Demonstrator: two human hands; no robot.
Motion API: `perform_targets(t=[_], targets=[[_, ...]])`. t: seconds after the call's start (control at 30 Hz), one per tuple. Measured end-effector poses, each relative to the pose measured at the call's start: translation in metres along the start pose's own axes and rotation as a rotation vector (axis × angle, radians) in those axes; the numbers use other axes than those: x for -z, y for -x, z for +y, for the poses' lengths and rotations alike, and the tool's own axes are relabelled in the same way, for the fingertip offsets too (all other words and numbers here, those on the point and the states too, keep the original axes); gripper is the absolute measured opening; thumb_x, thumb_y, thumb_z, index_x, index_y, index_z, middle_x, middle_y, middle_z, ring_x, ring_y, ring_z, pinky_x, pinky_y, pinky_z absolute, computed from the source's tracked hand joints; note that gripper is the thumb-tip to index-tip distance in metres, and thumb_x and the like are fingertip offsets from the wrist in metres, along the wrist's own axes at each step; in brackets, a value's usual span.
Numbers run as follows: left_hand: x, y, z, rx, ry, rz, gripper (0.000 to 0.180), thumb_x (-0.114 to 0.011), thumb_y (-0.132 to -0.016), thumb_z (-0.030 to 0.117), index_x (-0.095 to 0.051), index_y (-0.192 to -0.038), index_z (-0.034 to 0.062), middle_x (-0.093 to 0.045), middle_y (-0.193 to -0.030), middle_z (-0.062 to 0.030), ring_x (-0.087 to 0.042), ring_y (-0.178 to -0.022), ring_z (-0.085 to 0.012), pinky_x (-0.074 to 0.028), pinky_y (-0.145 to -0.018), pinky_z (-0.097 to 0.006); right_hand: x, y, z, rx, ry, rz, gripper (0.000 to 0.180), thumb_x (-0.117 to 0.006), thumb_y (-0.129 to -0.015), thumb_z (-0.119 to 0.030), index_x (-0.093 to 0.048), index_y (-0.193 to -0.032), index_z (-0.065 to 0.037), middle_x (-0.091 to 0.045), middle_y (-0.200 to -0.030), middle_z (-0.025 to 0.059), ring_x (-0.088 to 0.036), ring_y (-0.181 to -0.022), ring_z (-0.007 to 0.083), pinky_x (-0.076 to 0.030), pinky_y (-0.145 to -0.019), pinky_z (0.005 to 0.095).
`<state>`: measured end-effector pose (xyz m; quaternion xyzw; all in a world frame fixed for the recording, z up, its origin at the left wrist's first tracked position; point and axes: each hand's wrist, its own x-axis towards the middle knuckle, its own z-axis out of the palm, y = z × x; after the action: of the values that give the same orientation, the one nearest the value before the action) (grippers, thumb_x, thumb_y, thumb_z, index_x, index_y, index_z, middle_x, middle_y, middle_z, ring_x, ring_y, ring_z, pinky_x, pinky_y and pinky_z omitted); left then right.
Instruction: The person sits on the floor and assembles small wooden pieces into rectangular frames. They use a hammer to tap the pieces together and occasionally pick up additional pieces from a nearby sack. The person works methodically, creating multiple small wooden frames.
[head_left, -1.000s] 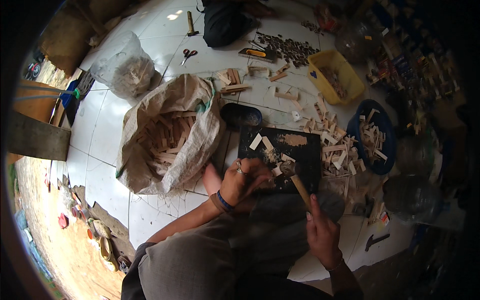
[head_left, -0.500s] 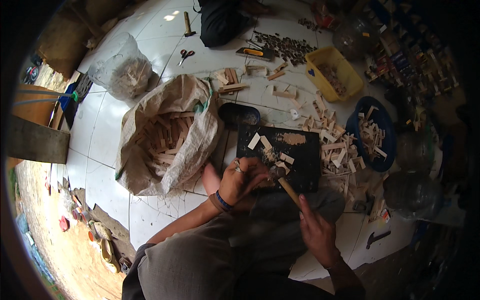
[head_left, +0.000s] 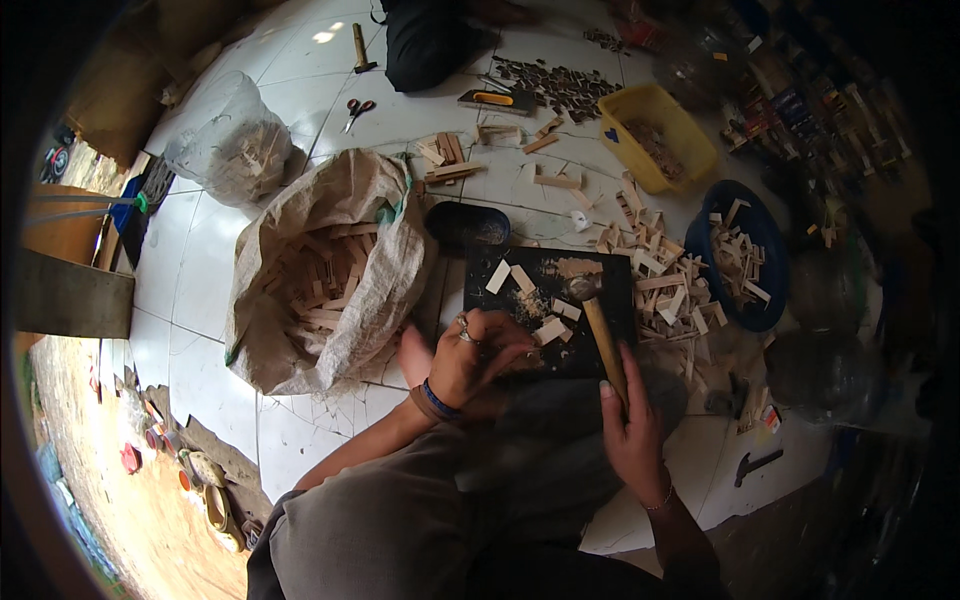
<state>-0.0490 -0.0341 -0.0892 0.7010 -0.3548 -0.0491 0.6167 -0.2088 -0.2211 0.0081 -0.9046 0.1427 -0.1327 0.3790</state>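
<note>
My right hand [head_left: 632, 430] is wrapped round the wooden handle of a hammer [head_left: 606, 345]. The hammer's metal head is raised over a black board [head_left: 483, 305] in front of me. At the board's near left edge my left hand [head_left: 482, 350] is closed, thumb and fingers drawn together; whatever they pinch is too small or hidden to name. Close to its fingertips lies a pale wooden block [head_left: 550, 330], with another small wood piece [head_left: 567, 307] beside it. Two more wooden strips [head_left: 498, 276] lie farther back on the board, amid sawdust.
Left stands an open woven sack [head_left: 385, 300] of wood pieces, with a clear plastic bag [head_left: 225, 150] behind. Wooden pieces [head_left: 665, 270] are heaped right of the board, beside a blue basin [head_left: 770, 310] and a yellow tub [head_left: 690, 130]. Another hammer [head_left: 757, 466] lies at right. A person [head_left: 425, 45] sits opposite.
The hammer head has lifted away from my left fingertips, up and to the right, and its handle now stands steeper. My left hand has stayed nearly in place.
</note>
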Motion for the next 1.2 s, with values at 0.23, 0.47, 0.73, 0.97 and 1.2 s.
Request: perform_targets(t=[0.23,0.47,0.73,0.97,1.2], targets=[[0.006,-0.009,0.001,-0.182,-0.153,-0.019,0.044,-0.082,-0.083,0.004,-0.055,-0.118,0.0031,-0.075,-0.100,-0.0076,-0.070,-0.091,-0.0277,-0.052,-0.078,-0.037,-0.055,-0.057,0.016,-0.496,-0.445,-0.081,0.035,-0.072,-0.100,-0.033,-0.066,-0.103,0.001,-0.065,-0.078,0.0031,-0.055,-0.073,0.0076,-0.047,-0.063,0.0291],[0.008,-0.004,0.001,-0.068,-0.096,-0.053,0.049,-0.083,-0.082,0.008,-0.055,-0.123,0.0037,-0.075,-0.103,-0.0089,-0.073,-0.094,-0.0303,-0.055,-0.081,-0.036,-0.073,-0.060,0.009,-0.508,-0.460,-0.081,0.035,-0.074,-0.097,-0.034,-0.067,-0.093,0.000,-0.065,-0.075,0.0023,-0.056,-0.069,0.0078,-0.047,-0.061,0.0296],[0.009,-0.007,0.011,0.057,0.082,-0.077,0.053,-0.088,-0.079,0.016,-0.063,-0.123,0.0025,-0.071,-0.120,-0.0144,-0.071,-0.109,-0.0308,-0.055,-0.094,-0.040,-0.071,-0.062,0.010,-0.519,-0.488,-0.054,0.035,-0.074,-0.098,-0.035,-0.065,-0.091,-0.001,-0.055,-0.063,-0.0016,-0.047,-0.051,0.0050,-0.037,-0.045,0.0277],[0.004,-0.007,0.006,-0.056,0.037,-0.063,0.046,-0.087,-0.080,0.014,-0.069,-0.120,0.0023,-0.073,-0.117,-0.0148,-0.071,-0.106,-0.0300,-0.055,-0.090,-0.039,-0.070,-0.062,0.003,-0.521,-0.467,-0.036,0.035,-0.072,-0.099,-0.035,-0.064,-0.090,-0.002,-0.054,-0.062,-0.0016,-0.046,-0.048,0.0057,-0.035,-0.043,0.0276],[0.003,-0.006,0.005,-0.088,-0.017,-0.051,0.041,-0.087,-0.079,0.012,-0.072,-0.115,0.0014,-0.076,-0.109,-0.0140,-0.073,-0.100,-0.0297,-0.056,-0.084,-0.038,-0.069,-0.061,0.003,-0.562,-0.427,-0.065,0.035,-0.071,-0.100,-0.035,-0.064,-0.092,-0.002,-0.055,-0.063,-0.0009,-0.047,-0.048,0.0061,-0.036,-0.043,0.0276]])
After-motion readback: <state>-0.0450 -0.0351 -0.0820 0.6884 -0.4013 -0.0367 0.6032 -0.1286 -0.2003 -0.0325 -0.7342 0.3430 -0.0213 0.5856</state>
